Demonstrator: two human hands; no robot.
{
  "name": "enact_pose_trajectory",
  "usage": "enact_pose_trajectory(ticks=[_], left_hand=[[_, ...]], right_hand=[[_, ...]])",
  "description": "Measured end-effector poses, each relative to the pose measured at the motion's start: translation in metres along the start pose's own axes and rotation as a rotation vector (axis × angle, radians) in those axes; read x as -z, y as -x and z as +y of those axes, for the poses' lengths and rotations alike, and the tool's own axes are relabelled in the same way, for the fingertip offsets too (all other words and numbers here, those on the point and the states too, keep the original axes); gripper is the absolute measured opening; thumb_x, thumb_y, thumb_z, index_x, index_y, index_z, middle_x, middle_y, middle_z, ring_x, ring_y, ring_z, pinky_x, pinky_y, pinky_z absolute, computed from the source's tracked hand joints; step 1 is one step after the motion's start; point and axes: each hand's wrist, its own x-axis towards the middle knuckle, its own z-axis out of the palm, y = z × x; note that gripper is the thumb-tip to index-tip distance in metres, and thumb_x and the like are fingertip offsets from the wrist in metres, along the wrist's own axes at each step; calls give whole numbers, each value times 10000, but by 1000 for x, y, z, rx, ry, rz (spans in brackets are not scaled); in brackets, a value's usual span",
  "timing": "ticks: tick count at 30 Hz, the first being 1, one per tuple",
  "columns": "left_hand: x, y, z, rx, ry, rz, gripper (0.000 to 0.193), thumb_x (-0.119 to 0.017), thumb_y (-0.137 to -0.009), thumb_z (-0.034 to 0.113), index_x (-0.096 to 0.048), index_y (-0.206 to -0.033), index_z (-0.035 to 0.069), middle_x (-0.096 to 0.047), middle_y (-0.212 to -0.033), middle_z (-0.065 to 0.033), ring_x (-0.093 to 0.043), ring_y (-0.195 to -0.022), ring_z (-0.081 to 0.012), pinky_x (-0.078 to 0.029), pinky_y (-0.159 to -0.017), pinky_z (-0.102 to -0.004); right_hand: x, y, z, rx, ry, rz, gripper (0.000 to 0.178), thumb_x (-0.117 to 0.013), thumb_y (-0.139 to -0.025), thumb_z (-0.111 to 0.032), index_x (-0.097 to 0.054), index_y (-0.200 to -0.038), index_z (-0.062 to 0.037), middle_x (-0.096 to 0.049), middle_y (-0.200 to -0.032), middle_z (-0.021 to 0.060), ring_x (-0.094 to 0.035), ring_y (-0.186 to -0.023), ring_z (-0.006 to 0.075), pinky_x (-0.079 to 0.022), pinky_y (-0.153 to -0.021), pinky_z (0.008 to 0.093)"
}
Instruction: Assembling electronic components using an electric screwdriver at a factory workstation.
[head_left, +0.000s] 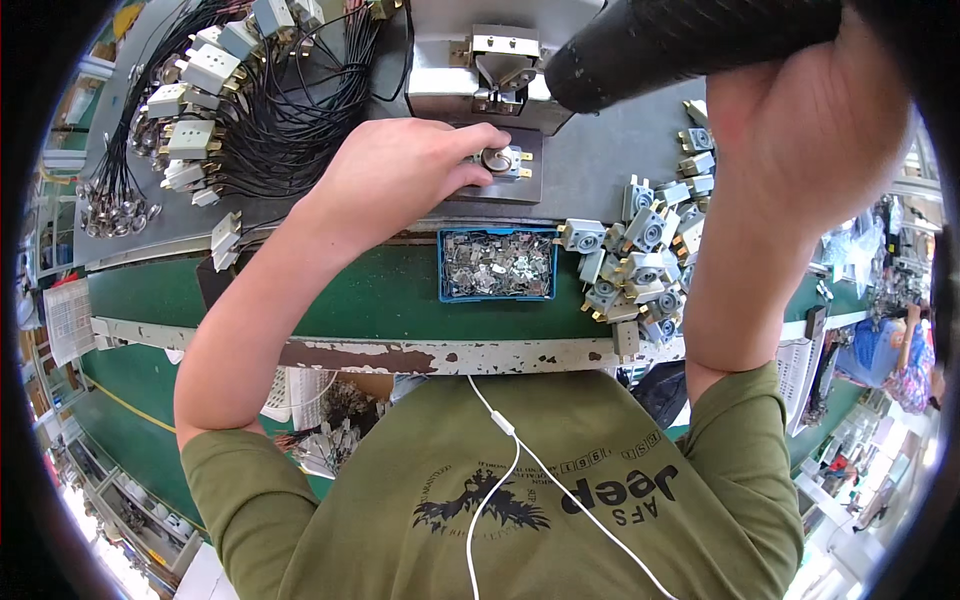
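Note:
My left hand [405,160] reaches to a flat metal block [528,188], thumb and index finger closed on the sides of a small electrical part [498,160]. That part has a round metal disc on top and brass-coloured tabs pointing right. Just beyond it stands a metal press fixture [505,62] with a V-shaped jaw. At the upper right, my right hand [815,125] is closed round a thick black handle [690,50]; its fingers are mostly hidden behind the handle and the picture's edge.
A blue tray [498,298] of small metal pieces sits near the bench edge [420,356]. Right of it lies a pile of grey-white parts with brass tabs [645,265]. At the left, similar parts [190,140] have black wires [290,130] attached. Another person [890,350] appears far right.

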Motion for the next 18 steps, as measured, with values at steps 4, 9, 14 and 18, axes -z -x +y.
enact_pose_trajectory(ticks=[4,9,14,18], left_hand=[[2,0,3,38,-8,-29,303,-658,-969,341,-660,-1233,193,-732,-879,-73,-719,-841,-289,-563,-681,-425],[6,-2,6,79,8,-108,375,-691,-959,322,-637,-1311,204,-725,-902,-98,-708,-830,-314,-560,-697,-427],[5,-1,6,80,-5,-113,368,-694,-955,320,-637,-1300,205,-715,-876,-95,-706,-810,-311,-561,-685,-427],[1,0,3,38,-3,-62,320,-654,-976,327,-629,-1259,178,-700,-822,-96,-712,-792,-309,-546,-649,-450]], right_hand=[[-31,0,-2,-17,-32,6,150,-757,-935,-71,-650,-1019,-8,-692,-799,88,-651,-636,145,-524,-585,281],[-63,-4,-6,-33,-70,11,163,-785,-927,-91,-649,-969,-11,-679,-738,74,-634,-577,129,-514,-542,267],[-71,-5,-6,-50,-46,4,197,-809,-919,-105,-642,-974,-16,-675,-737,51,-630,-566,117,-503,-519,259],[-79,-2,-7,-124,-67,80,216,-818,-904,-70,-631,-1002,-20,-682,-778,44,-632,-583,111,-501,-516,252]])
